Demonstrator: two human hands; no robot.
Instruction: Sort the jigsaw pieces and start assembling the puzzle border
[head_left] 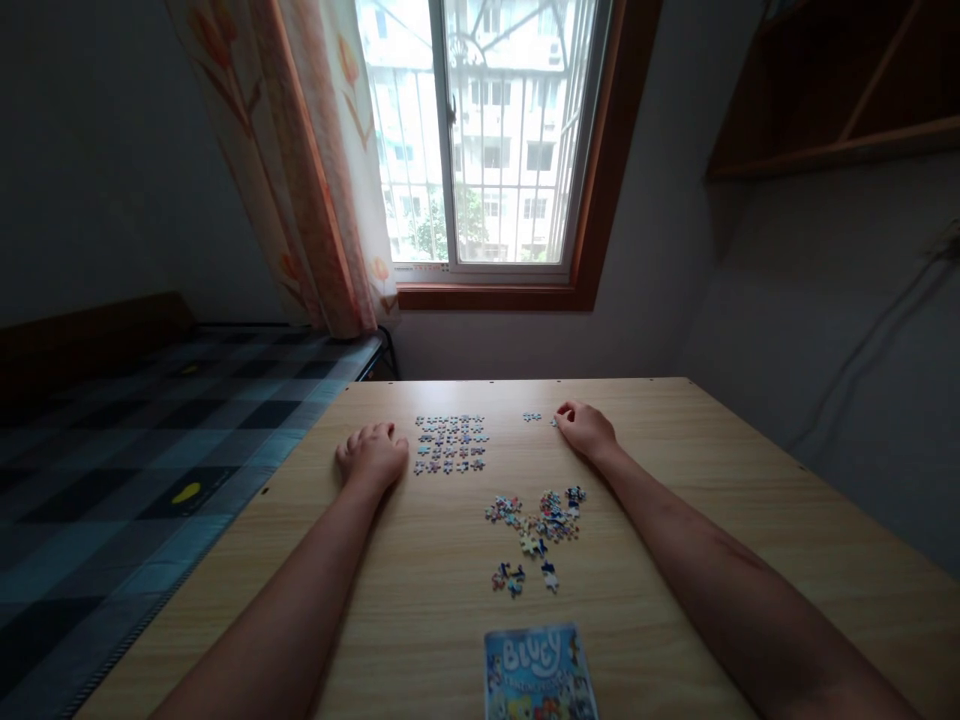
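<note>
My right hand (586, 430) is at the far right part of the table, thumb and fingertips closed on a small jigsaw puzzle piece (554, 422). Just left of it lies a short row of puzzle pieces (532, 417). Resting on the tabletop, my left hand (372, 455) has its fingers apart and loosely bent, with nothing visible in them. Beside that hand, several puzzle pieces (450, 452) are set out in neat rows, apart from one another. Nearer to me is a loose pile of mixed pieces (556, 515), with a smaller cluster (509, 577) in front.
A blue Bluey box or card (534, 670) lies at the near edge of view. The wooden table (420, 580) reaches toward a barred window (502, 150). A bed with a checked cover (150, 450) stands on the left; a wall shelf (840, 150) hangs upper right.
</note>
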